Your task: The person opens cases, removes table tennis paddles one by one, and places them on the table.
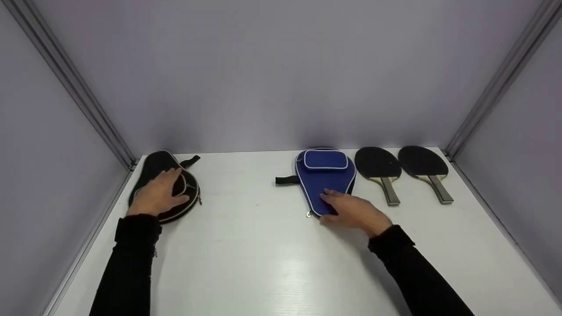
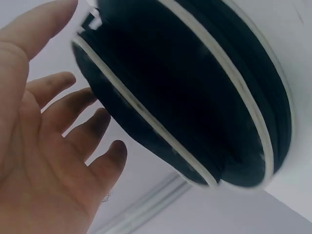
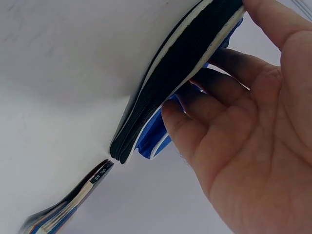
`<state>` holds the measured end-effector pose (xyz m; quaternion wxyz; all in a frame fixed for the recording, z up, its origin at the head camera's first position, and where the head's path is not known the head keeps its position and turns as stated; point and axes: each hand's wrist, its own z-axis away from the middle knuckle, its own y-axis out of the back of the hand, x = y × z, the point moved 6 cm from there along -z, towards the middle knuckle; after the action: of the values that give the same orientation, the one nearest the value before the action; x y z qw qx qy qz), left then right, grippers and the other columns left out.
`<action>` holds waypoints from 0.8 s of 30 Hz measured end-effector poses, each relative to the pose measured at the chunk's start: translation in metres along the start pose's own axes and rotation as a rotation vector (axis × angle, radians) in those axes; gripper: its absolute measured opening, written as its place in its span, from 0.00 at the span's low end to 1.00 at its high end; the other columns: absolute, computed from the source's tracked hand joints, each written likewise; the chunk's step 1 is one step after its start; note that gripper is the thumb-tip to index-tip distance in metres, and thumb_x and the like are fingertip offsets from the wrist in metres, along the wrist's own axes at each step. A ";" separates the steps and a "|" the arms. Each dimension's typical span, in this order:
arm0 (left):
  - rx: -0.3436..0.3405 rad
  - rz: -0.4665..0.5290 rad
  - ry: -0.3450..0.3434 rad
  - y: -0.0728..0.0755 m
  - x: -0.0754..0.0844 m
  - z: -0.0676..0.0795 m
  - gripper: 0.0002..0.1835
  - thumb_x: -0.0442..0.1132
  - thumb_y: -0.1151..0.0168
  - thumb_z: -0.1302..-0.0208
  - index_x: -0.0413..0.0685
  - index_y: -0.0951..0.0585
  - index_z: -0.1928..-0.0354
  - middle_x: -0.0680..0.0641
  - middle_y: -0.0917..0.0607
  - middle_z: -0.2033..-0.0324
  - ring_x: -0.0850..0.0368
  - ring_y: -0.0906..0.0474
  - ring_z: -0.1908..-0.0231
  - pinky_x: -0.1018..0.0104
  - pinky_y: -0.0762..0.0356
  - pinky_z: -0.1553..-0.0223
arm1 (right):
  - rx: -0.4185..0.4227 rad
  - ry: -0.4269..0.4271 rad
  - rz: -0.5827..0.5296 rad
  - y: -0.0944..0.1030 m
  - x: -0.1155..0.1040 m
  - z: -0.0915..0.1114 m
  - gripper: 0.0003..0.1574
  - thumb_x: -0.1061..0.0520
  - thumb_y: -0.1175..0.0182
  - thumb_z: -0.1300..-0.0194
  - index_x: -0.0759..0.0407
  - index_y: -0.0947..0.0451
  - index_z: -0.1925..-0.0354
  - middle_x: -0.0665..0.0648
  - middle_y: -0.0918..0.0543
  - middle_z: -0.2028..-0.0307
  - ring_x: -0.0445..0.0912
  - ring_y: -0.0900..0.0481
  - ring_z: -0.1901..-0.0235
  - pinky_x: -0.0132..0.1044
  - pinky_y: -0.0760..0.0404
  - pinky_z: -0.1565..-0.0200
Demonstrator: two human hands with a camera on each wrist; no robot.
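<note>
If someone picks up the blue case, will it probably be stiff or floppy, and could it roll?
The blue case would probably feel fairly stiff, since its paddle-shaped outline looks smooth. Rolling seems unlikely, because it lies flat on the white table. Its black strap, sticking out sideways, may dangle.

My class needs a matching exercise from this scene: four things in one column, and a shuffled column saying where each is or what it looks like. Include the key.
Things
1. Black case
2. Blue case
3. Two paddles
4. Table

Places and looks
A. White, with everything else lying on it
B. Right of both cases, black faces up
C. At the far left of the row, beneath the left hand
D. Second from the left, the right hand at its narrow end

Right pairs
1-C, 2-D, 3-B, 4-A
</note>
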<state>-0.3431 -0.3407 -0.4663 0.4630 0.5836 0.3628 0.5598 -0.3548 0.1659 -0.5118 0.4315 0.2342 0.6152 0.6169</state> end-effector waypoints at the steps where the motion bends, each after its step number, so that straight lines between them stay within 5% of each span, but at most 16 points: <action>1: -0.011 0.005 0.009 0.001 -0.003 0.001 0.53 0.48 0.26 0.17 0.27 0.44 0.08 0.18 0.42 0.11 0.15 0.46 0.11 0.20 0.42 0.11 | 0.000 0.001 -0.001 0.000 0.000 0.000 0.51 0.37 0.29 0.15 0.66 0.29 0.12 0.73 0.30 0.12 0.69 0.28 0.13 0.67 0.21 0.17; 13: -0.058 -0.015 -0.021 0.009 -0.025 0.001 0.53 0.39 0.23 0.25 0.25 0.41 0.10 0.16 0.32 0.16 0.13 0.33 0.17 0.20 0.30 0.16 | 0.007 0.014 0.004 0.001 0.002 0.006 0.50 0.39 0.29 0.15 0.68 0.28 0.13 0.73 0.28 0.13 0.70 0.26 0.14 0.67 0.21 0.17; 24: -0.034 -0.016 -0.032 0.004 -0.013 0.001 0.48 0.38 0.25 0.26 0.28 0.35 0.11 0.18 0.27 0.18 0.15 0.29 0.19 0.21 0.27 0.17 | 0.021 0.029 0.015 0.002 0.000 0.007 0.47 0.42 0.29 0.14 0.69 0.27 0.15 0.75 0.25 0.15 0.70 0.23 0.16 0.66 0.19 0.18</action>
<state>-0.3443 -0.3541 -0.4665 0.4831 0.5817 0.3503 0.5527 -0.3494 0.1705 -0.5092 0.4154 0.2342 0.6262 0.6168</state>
